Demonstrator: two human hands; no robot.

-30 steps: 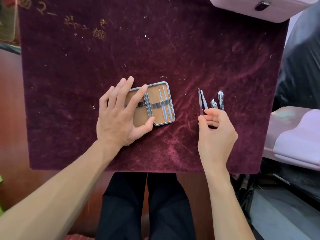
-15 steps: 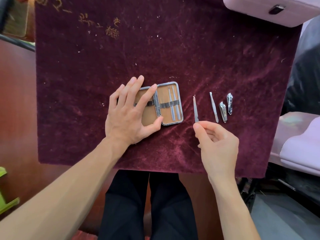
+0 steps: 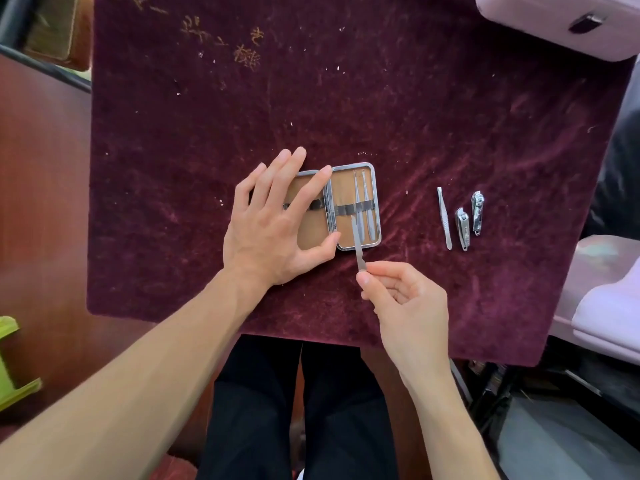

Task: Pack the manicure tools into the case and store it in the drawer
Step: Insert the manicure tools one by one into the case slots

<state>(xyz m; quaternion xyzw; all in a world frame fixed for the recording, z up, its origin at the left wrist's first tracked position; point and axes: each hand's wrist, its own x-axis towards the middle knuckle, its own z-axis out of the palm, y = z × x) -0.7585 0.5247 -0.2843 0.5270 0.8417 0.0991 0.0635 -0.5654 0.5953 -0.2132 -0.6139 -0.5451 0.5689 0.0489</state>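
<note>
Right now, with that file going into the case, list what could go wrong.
1. The nail file is pinched only at its tail by the right hand; its tip could miss the elastic band and slip from that grip.
2. It may nudge the two slim tools already strapped in.
3. The left hand covers the case's other half, so the case could shift if it lifts.

The left hand (image 3: pixel 273 226) covers most of the case (image 3: pixel 375 202)'s left half (contents there unseen); the lilac box (image 3: pixel 554 26) at the table's far right corner is cut off.
</note>
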